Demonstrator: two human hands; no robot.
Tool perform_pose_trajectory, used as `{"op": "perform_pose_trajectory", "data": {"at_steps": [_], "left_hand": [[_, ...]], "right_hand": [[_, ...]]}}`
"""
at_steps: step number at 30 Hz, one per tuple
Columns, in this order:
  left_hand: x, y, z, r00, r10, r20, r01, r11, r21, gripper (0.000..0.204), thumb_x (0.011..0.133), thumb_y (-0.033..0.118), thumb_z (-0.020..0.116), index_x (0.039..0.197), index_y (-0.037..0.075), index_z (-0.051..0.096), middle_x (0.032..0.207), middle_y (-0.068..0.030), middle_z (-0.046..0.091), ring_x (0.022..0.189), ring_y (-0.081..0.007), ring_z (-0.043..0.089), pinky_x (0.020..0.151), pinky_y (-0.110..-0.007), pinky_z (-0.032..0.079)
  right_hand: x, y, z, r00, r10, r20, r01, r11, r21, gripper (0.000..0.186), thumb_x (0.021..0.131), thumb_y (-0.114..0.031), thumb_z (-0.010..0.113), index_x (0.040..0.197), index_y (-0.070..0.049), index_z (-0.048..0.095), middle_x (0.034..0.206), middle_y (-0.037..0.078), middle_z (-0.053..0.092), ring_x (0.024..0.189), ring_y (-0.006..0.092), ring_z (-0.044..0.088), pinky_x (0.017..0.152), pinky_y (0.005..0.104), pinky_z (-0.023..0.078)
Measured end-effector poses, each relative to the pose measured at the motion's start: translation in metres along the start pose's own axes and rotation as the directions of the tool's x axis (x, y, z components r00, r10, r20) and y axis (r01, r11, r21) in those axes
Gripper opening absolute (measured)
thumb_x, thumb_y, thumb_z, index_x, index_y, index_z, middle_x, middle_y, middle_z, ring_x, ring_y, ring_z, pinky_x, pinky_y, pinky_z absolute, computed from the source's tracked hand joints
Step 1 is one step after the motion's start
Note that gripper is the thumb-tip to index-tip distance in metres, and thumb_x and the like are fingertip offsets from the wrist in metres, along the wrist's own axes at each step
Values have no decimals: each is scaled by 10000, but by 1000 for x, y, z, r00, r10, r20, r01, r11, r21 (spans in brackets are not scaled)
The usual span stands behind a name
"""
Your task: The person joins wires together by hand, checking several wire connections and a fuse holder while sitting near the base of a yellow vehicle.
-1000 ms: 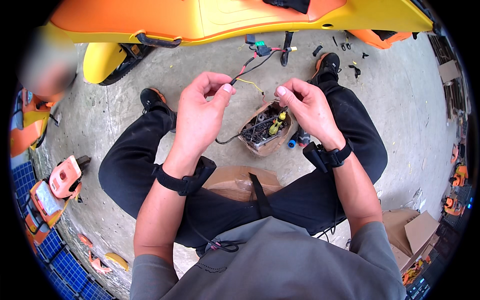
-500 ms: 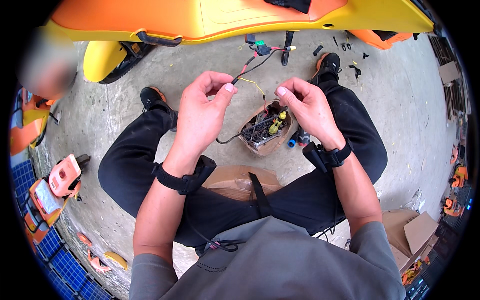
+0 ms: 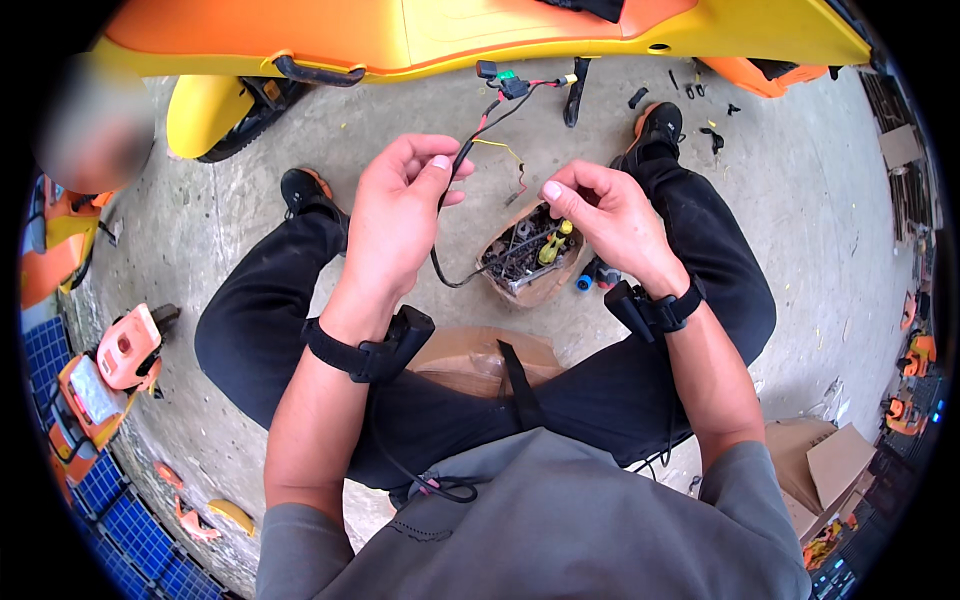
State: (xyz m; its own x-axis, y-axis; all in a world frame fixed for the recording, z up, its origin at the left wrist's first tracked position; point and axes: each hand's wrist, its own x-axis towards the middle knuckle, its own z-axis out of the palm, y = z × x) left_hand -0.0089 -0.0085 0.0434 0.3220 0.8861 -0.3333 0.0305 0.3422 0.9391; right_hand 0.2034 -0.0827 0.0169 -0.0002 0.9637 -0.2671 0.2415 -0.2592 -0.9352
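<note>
My left hand (image 3: 395, 205) pinches a wiring harness, a bundle of thin cables (image 3: 462, 156), between thumb and fingers. Its upper end carries a black fuse holder (image 3: 514, 88) with a green part, red and black wires and a pale yellow connector (image 3: 571, 79). A thin yellow wire (image 3: 500, 145) branches off toward a small red-and-dark end. Below my left hand, the black cable (image 3: 446, 282) hangs in a loop toward the box. My right hand (image 3: 610, 215) is closed, thumb against index finger, above the box; what it holds is hidden.
A small cardboard box (image 3: 535, 292) between my legs holds dark hardware and a yellow-handled screwdriver (image 3: 552, 250). A blue-ended tool (image 3: 585, 283) lies beside it. An orange-and-yellow vehicle body (image 3: 480, 45) spans the far side. Small black parts (image 3: 711, 138) lie on the floor; a person (image 3: 95, 130) is far left.
The harness has swung up and left, with the fuse holder higher. My left hand has shifted slightly left, and the thin yellow wire's end has moved away from my right hand.
</note>
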Motion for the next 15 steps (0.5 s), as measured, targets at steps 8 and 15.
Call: {"op": "perform_pose_trajectory", "data": {"at_steps": [8,15], "left_hand": [[1,2,-1,997,-51,66,61,984,-165,235,973,58,483,1183,-36,530,1131,-151,612,1100,-223,598,949,-412,513],[0,4,-4,991,-57,120,94,939,-331,243,960,35,495,1183,-60,479,1136,-170,583,1120,-253,585,956,-441,515]], "right_hand": [[-3,8,21,974,18,224,-28,999,41,243,938,-178,648,1079,19,659,894,13,665,842,57,584,764,241,495],[-18,14,49,876,-94,472,188,970,-155,356,871,-218,705,1112,32,625,928,131,665,816,194,641,745,326,504]]}}
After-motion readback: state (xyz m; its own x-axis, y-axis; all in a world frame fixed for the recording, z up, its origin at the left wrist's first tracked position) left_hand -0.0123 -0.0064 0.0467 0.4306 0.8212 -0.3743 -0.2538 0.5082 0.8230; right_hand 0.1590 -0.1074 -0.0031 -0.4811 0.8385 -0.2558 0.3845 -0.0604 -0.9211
